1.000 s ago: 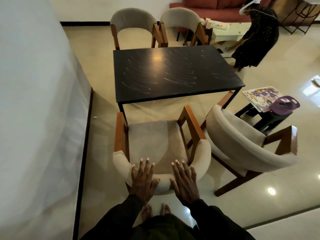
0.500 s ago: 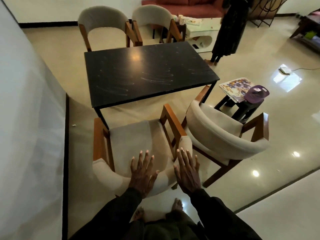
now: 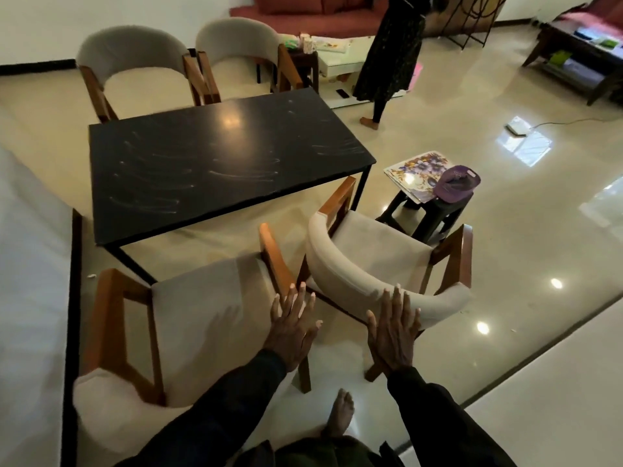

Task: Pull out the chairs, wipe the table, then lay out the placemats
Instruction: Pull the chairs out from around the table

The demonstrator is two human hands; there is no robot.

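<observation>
left grip (image 3: 292, 326) is hovering flat, holding nothing; right grip (image 3: 392, 328) also flat, fingertips (image 3: 397, 293) lying over angled chair (image 3: 350, 281) backrest, contact unclear.

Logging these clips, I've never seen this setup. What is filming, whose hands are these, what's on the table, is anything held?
No machine: a person wears a wide camera on the head, looking down at their own bare hands. The left hand is spread flat over the nearer chair; the right hand reaches, fingers straight, to the backrest of the second chair. Neither holds anything. The black table shows pale streaks. Flowered mats and a purple cap lie on a dark stool beside it.
</observation>
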